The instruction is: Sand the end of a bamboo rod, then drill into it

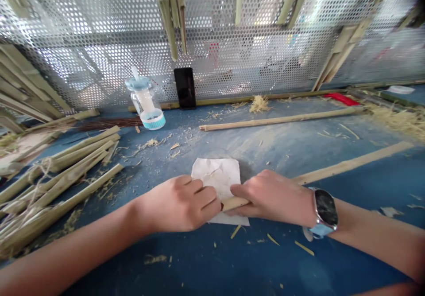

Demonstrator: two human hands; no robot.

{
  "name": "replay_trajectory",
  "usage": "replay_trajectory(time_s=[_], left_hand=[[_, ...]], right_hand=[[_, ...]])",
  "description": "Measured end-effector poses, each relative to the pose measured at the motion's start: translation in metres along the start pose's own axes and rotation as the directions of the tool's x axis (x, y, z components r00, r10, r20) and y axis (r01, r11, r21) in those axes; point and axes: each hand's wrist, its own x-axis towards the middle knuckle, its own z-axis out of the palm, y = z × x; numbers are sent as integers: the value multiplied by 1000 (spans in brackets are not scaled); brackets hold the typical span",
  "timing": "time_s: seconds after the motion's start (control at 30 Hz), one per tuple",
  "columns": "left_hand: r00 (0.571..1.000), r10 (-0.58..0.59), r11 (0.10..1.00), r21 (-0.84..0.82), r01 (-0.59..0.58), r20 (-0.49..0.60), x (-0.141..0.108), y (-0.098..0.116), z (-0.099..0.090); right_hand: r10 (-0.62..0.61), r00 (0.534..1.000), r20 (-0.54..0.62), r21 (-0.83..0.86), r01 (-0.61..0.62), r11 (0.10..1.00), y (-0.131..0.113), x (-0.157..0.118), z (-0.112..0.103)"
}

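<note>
A pale bamboo stick (233,203) runs between my hands, over a creased sheet of white paper (217,172). My left hand (187,203) is closed around its left end, knuckles up, with the fingers curled out of sight. Farther right along the stick, my right hand (265,196) grips it between thumb and fingers. Past my right hand, the stick slants away to the upper right across the blue table (186,260). A watch is on my right wrist.
Bundled bamboo sticks (59,176) lie at left. A clear drinking bottle (146,103) and a black phone (185,87) stand before the perforated metal screen (212,34). Another bamboo stick (272,121) lies beyond the paper. Shavings (260,104) and a red strip (341,99) lie farther back.
</note>
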Motion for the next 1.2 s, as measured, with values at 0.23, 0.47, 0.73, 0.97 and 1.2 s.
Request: replay_trajectory(time_s=[0.23,0.47,0.73,0.97,1.2], left_hand=[[953,-298,947,-143,289,-50,1,-15,-11],[965,-217,946,-209,246,150,1,12,23],[649,-692,473,-481,738,316,-1,-7,15],[542,-734,198,-635,746,408,2,-6,10],[666,-559,344,-592,728,494,6,10,8]], right_hand=[[26,998,57,26,-27,999,3,2,3],[-32,989,-145,14,34,999,4,2,10],[-319,596,-737,-288,150,946,22,-9,-12],[37,991,-127,883,96,460,34,10,3],[258,924,-284,878,358,-316,45,11,-14]])
